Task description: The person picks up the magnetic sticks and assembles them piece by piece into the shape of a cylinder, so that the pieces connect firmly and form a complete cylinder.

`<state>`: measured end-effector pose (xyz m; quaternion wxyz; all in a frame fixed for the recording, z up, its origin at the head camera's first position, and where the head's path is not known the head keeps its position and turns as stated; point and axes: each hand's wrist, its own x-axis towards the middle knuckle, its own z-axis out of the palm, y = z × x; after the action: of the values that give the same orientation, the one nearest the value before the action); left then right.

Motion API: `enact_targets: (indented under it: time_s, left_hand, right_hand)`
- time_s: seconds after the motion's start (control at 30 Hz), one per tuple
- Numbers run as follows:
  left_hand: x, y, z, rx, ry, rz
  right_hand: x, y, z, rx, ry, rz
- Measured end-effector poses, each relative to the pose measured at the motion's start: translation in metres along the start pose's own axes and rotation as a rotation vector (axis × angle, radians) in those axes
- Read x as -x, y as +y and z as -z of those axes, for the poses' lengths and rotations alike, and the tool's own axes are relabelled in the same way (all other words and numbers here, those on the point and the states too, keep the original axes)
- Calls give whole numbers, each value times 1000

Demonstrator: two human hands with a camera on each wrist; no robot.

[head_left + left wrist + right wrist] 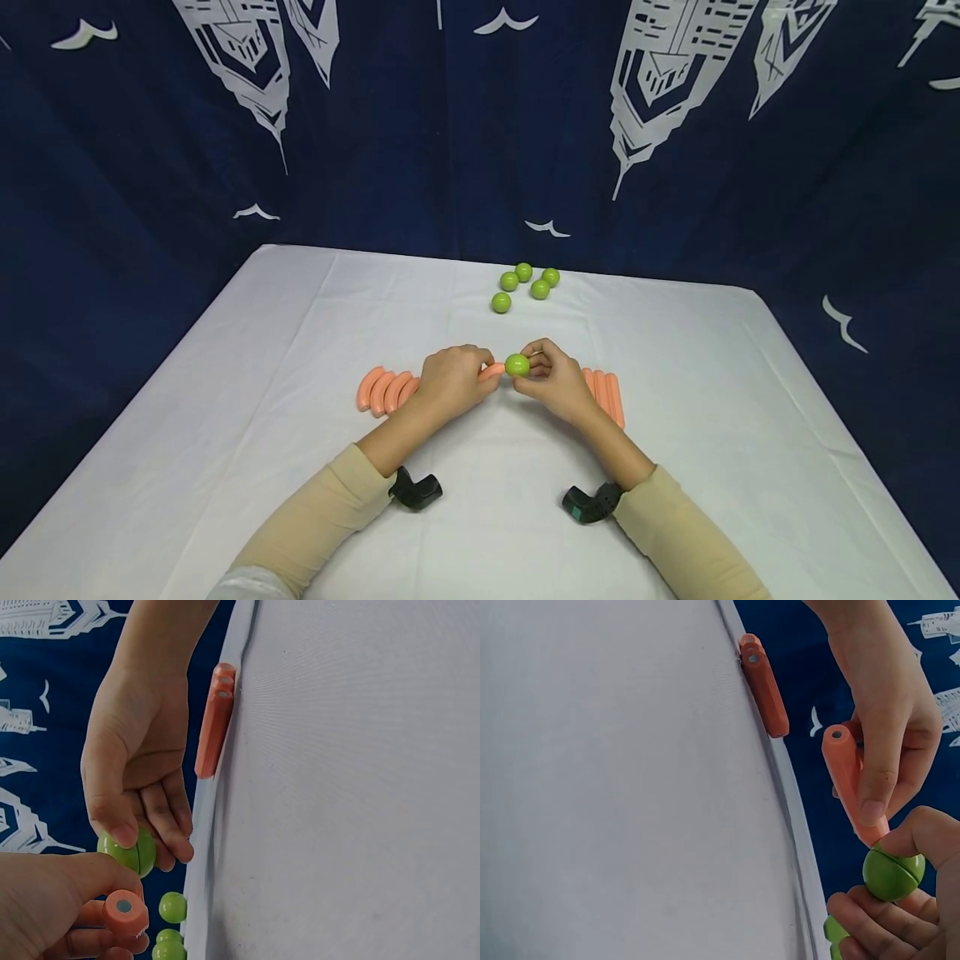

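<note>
Over the middle of the table, my left hand [456,379] grips an orange rod [492,371] with a small grey dot on its end face. Facing it, my right hand [558,383] pinches a green ball [517,365] between thumb and fingers. In the right wrist view, the lower end of the rod [845,776] meets the ball [891,876], which has a dark seam round it. Curved orange rods [382,392] lie beside the left hand. Straight orange rods [611,400] lie by the right hand, which partly hides them.
Several green balls [501,302] sit together near the far edge of the white-covered table [300,350]. A dark blue curtain [375,125] with white prints hangs behind it. Black curved devices [417,490] are on both wrists.
</note>
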<state>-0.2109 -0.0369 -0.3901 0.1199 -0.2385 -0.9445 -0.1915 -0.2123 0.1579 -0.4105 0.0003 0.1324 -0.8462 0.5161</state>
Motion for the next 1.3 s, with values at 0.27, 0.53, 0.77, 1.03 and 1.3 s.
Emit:
enact_targets:
  time_s: [0.27,0.53,0.77,1.03,1.3]
  left_hand:
    - [-4,-2,-7,-20,4,-14]
    - [-13,-5,-13,-22,-33,-27]
    - [-21,-8,-20,-33,-50,-37]
    - [-21,-9,-25,-31,-63,-42]
    - [-20,-11,-29,-15,-68,-39]
  right_hand:
    - [3,4,0,-6,16,-25]
    - [3,12,0,13,10,-72]
    - [3,15,0,25,35,-89]
    - [3,19,-1,82,73,-77]
    - [3,19,-3,103,74,-82]
